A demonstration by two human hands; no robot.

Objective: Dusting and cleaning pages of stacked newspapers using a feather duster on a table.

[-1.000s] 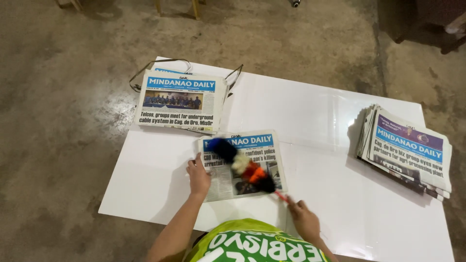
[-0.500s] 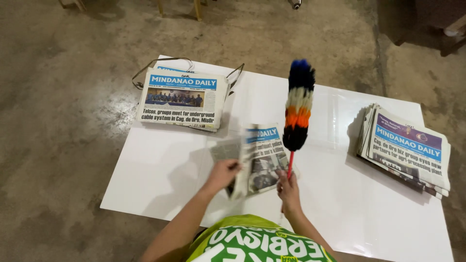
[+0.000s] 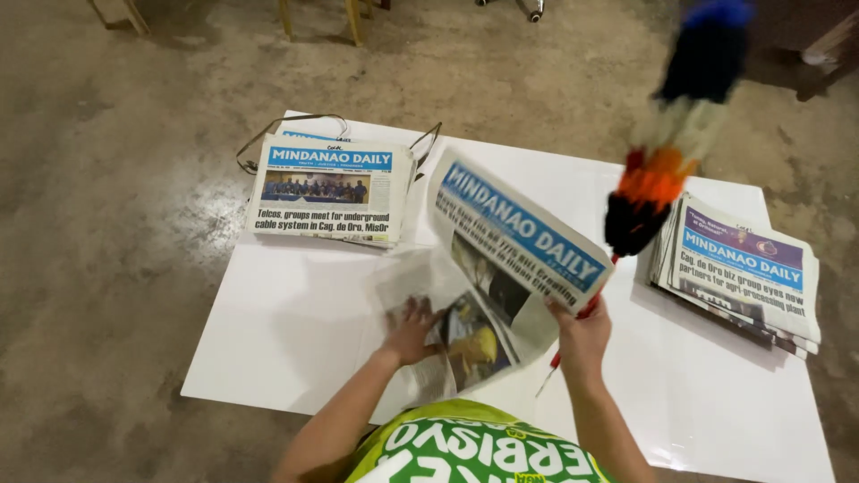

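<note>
A white board (image 3: 295, 349) lies on a rough concrete floor (image 3: 98, 268). On its left side rests a folded newspaper (image 3: 327, 190) on top of a wire hanger (image 3: 268, 134). In the middle, the left hand (image 3: 412, 329) presses flat, fingers spread, on the lower pages of an open newspaper (image 3: 510, 241). The right hand (image 3: 582, 333) is closed around the upper edge of this paper and the red handle of a colourful feather duster (image 3: 671, 143), which points up. At the right lies a stack of newspapers (image 3: 743, 268).

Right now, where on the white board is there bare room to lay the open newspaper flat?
Bare: the white board left of the left hand, below the left stack; also the near right corner below the right stack. Crowded: the middle, under the open newspaper, right hand and feather duster.
</note>
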